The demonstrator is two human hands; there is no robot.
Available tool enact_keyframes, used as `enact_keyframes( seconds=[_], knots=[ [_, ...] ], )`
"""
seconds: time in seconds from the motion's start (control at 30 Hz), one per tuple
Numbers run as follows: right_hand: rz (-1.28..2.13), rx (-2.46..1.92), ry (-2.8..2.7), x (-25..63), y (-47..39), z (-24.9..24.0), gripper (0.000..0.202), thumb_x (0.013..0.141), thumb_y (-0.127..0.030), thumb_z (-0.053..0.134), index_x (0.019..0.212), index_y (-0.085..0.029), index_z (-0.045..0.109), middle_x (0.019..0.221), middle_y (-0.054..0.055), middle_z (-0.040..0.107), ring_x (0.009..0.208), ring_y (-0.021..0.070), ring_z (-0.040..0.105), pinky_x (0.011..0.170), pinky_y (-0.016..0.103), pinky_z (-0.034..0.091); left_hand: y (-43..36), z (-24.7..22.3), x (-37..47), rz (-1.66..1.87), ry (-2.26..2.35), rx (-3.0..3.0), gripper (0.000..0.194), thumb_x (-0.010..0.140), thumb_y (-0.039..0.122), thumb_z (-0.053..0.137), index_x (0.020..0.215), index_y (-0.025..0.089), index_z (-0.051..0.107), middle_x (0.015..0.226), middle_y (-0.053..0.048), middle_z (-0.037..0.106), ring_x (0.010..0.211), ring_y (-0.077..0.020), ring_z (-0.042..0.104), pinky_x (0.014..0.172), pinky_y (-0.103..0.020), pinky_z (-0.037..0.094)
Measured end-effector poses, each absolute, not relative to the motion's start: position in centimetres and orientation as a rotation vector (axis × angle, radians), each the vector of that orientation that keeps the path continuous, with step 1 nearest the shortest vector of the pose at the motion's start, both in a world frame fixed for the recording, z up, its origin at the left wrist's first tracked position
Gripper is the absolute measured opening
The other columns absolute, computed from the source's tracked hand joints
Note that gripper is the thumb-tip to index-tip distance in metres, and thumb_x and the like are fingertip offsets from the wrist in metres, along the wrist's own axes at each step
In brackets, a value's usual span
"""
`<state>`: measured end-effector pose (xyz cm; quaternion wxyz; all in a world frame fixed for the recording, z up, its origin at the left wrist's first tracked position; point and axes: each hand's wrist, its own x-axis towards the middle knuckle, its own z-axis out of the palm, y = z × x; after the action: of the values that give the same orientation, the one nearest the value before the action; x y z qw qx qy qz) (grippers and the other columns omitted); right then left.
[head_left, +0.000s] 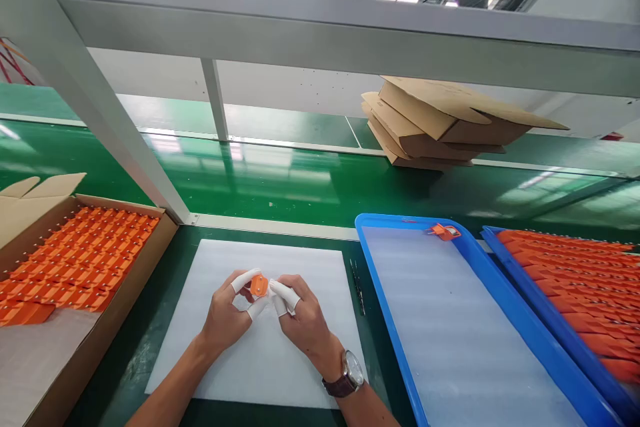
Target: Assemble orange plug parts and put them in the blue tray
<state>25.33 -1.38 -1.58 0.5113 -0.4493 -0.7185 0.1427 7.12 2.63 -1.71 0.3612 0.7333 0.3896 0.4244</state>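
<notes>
Above a white sheet point(220, 340) on the dark green bench, a small orange part point(259, 285) is held by my left hand point(227, 313), between fingers in white finger cots. My right hand point(303, 320), also with white cots and a watch on the wrist, is just right of the part. Its fingertips are pressed together close to the part's edge; what they pinch, if anything, is too small to make out. To the right of the sheet lie thin dark tweezers point(357, 287).
At the left, a cardboard box point(135, 273) holds rows of orange parts. A blue tray point(380, 300) on the right has one orange part point(445, 232) at its far end; another blue tray point(545, 320) is full of them. Folded cardboard point(425, 123) lies behind, under a metal frame point(300, 30).
</notes>
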Motion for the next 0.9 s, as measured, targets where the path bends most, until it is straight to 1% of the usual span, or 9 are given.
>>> enact_keyframes(
  seconds=[0.1, 0.23, 0.3, 0.4, 0.53, 0.73, 0.8, 0.83, 0.9],
  knots=[
    [0.344, -1.093, -1.668, 25.7, -1.2, -1.7, 0.048, 0.091, 0.0, 0.055, 0.131, -0.026, 0.059, 0.107, 0.009, 0.064, 0.097, 0.0219, 0.063, 0.078, 0.038, 0.061, 2.5, -1.3, 7.4, 1.089, 0.991, 1.888, 0.044, 0.091, 0.021, 0.067, 0.134, 0.028, 0.061, 0.106, -0.004, 0.066, 0.08, -0.015, 0.063, 0.07, -0.033, 0.063],
    [0.365, -1.054, -1.617, 25.6, -1.2, -1.6, 0.05, 0.09, 0.001, 0.055, 0.132, -0.026, 0.058, 0.108, 0.009, 0.063, 0.097, 0.0207, 0.063, 0.077, 0.036, 0.061, 2.4, -1.0, 7.5, 1.058, 0.954, 1.926, 0.046, 0.093, 0.018, 0.064, 0.138, 0.027, 0.058, 0.113, -0.006, 0.067, 0.084, -0.0157, 0.065, 0.073, -0.033, 0.063],
    [0.387, -1.046, -1.619, 25.5, -1.2, -1.5, 0.051, 0.089, 0.002, 0.055, 0.132, -0.026, 0.057, 0.108, 0.009, 0.063, 0.096, 0.0205, 0.063, 0.075, 0.035, 0.061, 2.4, -1.1, 7.5, 1.057, 0.945, 1.958, 0.047, 0.092, 0.017, 0.063, 0.138, 0.027, 0.058, 0.113, -0.006, 0.068, 0.085, -0.0161, 0.065, 0.072, -0.032, 0.063],
    [0.403, -1.049, -1.652, 25.6, -1.2, -1.5, 0.052, 0.088, 0.003, 0.054, 0.132, -0.025, 0.058, 0.107, 0.009, 0.063, 0.096, 0.0208, 0.062, 0.076, 0.036, 0.061, 2.4, -1.5, 7.4, 1.079, 0.965, 2.004, 0.049, 0.091, 0.016, 0.065, 0.137, 0.027, 0.057, 0.111, -0.005, 0.068, 0.079, -0.0147, 0.064, 0.07, -0.031, 0.062],
    [0.398, -1.033, -1.739, 25.6, -1.2, -1.6, 0.053, 0.088, 0.002, 0.055, 0.133, -0.025, 0.056, 0.107, 0.01, 0.065, 0.096, 0.022, 0.063, 0.078, 0.038, 0.061, 2.6, -1.9, 7.4, 1.194, 1.045, 2.034, 0.05, 0.09, 0.013, 0.065, 0.137, 0.029, 0.057, 0.11, -0.004, 0.067, 0.07, -0.0117, 0.061, 0.064, -0.03, 0.061],
    [0.359, -1.005, -1.86, 25.4, -1.3, -1.7, 0.05, 0.087, 0.001, 0.057, 0.13, -0.024, 0.058, 0.107, 0.01, 0.067, 0.093, 0.0231, 0.064, 0.073, 0.038, 0.061, 2.9, -2.0, 7.4, 1.236, 1.087, 2.052, 0.05, 0.09, 0.012, 0.065, 0.136, 0.03, 0.056, 0.106, -0.002, 0.065, 0.07, -0.0118, 0.059, 0.061, -0.029, 0.058],
    [0.349, -1.033, -1.83, 25.7, -1.2, -1.8, 0.049, 0.087, 0.001, 0.057, 0.129, -0.024, 0.058, 0.105, 0.01, 0.067, 0.092, 0.0232, 0.064, 0.072, 0.038, 0.06, 2.9, -1.9, 7.3, 1.196, 1.085, 2.013, 0.049, 0.091, 0.014, 0.065, 0.137, 0.03, 0.056, 0.108, -0.003, 0.064, 0.07, -0.0117, 0.058, 0.063, -0.03, 0.059],
    [0.349, -1.058, -1.793, 25.9, -1.1, -1.9, 0.048, 0.087, 0.0, 0.057, 0.129, -0.024, 0.059, 0.104, 0.01, 0.067, 0.092, 0.0231, 0.064, 0.073, 0.038, 0.061, 2.9, -1.8, 7.3, 1.155, 1.07, 1.991, 0.049, 0.092, 0.015, 0.064, 0.137, 0.031, 0.055, 0.111, -0.004, 0.063, 0.073, -0.0126, 0.059, 0.066, -0.032, 0.06],
    [0.369, -1.11, -1.7, 26.3, -0.9, -1.9, 0.046, 0.089, 0.0, 0.056, 0.128, -0.024, 0.06, 0.105, 0.009, 0.066, 0.094, 0.0225, 0.064, 0.076, 0.038, 0.061, 2.8, -1.6, 7.3, 1.045, 1.004, 1.958, 0.049, 0.094, 0.016, 0.06, 0.14, 0.031, 0.053, 0.118, -0.007, 0.06, 0.086, -0.0167, 0.062, 0.074, -0.036, 0.061]
  ],
)
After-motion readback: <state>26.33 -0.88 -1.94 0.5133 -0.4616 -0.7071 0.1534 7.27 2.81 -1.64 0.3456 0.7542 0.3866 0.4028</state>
